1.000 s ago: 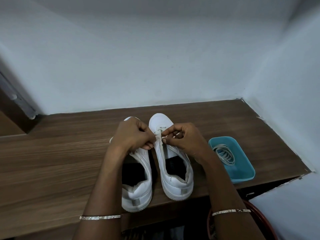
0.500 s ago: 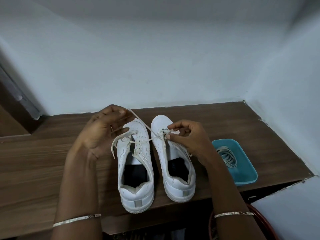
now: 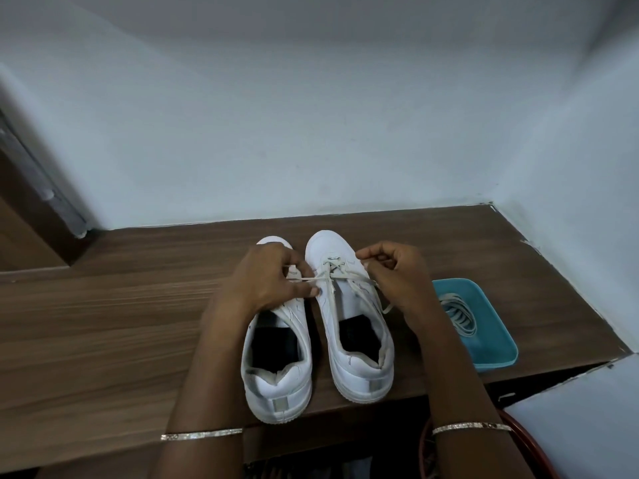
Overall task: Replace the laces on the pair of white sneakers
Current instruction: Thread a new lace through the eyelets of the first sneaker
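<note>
Pale walls meet in a corner above a wooden table [image 3: 103,323], where the pair stands in the middle of the frame, toes pointing away. The left sneaker [image 3: 276,385] shows no lacing where it is visible, though the hand covers its front. The right sneaker [image 3: 359,375] carries a flat cream lace [image 3: 332,271] crossed only through the holes nearest the toe.

The hands are apart, one on each side of that crossing. The left hand [image 3: 266,281] pinches one run of the lace between thumb and fingertips, over the gap between the shoes. The right hand [image 3: 397,274] pinches the other run just right of the toe holes, with its loose tail falling down the shoe's side.

The lace looks light, limp and flat, so it will likely twist and sag unless kept taut. It is best held close to its stiff tip for feeding through a hole. The shoe is light enough to shift when the lace is pulled, so it may need steadying.

At centre right, a teal tray [image 3: 498,361] holds more laces [image 3: 458,314] in a loose coil. I cannot tell whether those are the old set or the new one.
</note>
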